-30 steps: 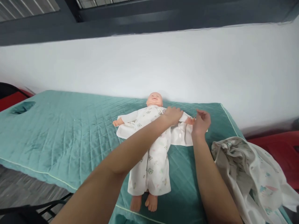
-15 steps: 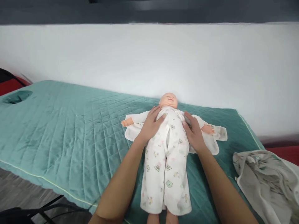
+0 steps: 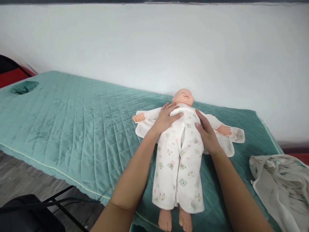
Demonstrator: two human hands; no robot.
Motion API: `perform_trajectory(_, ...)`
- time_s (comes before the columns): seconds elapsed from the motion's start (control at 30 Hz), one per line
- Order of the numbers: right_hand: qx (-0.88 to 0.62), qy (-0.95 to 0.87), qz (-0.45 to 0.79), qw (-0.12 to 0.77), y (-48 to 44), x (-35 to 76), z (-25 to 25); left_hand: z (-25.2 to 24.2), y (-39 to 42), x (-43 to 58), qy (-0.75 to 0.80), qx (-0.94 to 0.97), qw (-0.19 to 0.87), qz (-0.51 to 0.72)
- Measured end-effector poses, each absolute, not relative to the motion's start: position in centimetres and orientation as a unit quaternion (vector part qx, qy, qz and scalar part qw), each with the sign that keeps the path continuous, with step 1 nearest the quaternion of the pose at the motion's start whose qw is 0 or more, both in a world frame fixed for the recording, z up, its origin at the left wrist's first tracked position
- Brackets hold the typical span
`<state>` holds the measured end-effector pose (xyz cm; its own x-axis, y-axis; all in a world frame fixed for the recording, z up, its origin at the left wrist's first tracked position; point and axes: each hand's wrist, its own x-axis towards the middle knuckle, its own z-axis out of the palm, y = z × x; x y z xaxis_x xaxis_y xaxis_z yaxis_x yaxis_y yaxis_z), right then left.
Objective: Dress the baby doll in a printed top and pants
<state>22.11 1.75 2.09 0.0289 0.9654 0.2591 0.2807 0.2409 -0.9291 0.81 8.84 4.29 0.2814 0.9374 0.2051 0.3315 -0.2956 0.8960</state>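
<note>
A baby doll [image 3: 180, 151] in a white printed romper lies on its back on a teal quilted massage table [image 3: 72, 122], head toward the wall, arms spread. My left hand [image 3: 166, 117] lies flat on the doll's chest at its left side in view, fingers stretched out. My right hand [image 3: 206, 132] presses flat against the other side of the torso, fingers extended. Both hands rest on the romper's front panels, which meet down the middle. A loose white flap of the garment [image 3: 229, 141] spreads under the doll's arm on the right.
A crumpled white and grey cloth [image 3: 280, 183] lies on the table's right end. The table has a face hole [image 3: 24, 87] at far left. A white wall runs behind. Dark furniture legs [image 3: 60, 206] and wooden floor show at lower left.
My hands moved from the doll's right arm and sleeve to its torso, and the romper front was folded closed over the body. The camera view shifted down and left.
</note>
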Motion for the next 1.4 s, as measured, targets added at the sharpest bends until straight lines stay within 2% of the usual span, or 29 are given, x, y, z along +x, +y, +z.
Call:
perform_trajectory(0.2, -0.512, -0.614, 0.343, 0.493, 1.6, 22.1, 2.2, 4.6, 8.2, 1.2, 0.453, 0.730, 0.320, 0.399)
perform_trajectory(0.47, -0.545, -0.625, 0.311, 0.464, 1.0, 21.4, 3.0, 4.5, 7.2, 1.8, 0.392, 0.802, 0.062, 0.446)
perform_trajectory(0.63, -0.512, -0.689, 0.200, 0.473, 0.6, 20.8, 3.5, 4.4, 6.2, 1.8, 0.340, 0.834, -0.037, 0.433)
perform_trajectory(0.83, -0.497, -0.730, 0.088, 0.461, 0.0, 19.6, 4.6, 3.9, 5.6, 2.1, 0.326, 0.827, -0.084, 0.451)
perform_trajectory(1.13, -0.486, -0.713, -0.026, 0.504, -0.7, 18.9, 4.3, 4.2, 5.3, 2.1, 0.329, 0.830, -0.118, 0.435)
perform_trajectory(1.4, -0.496, -0.716, 0.011, 0.491, -1.6, 18.9, 4.3, 4.0, 5.2, 2.0, 0.343, 0.832, -0.056, 0.433)
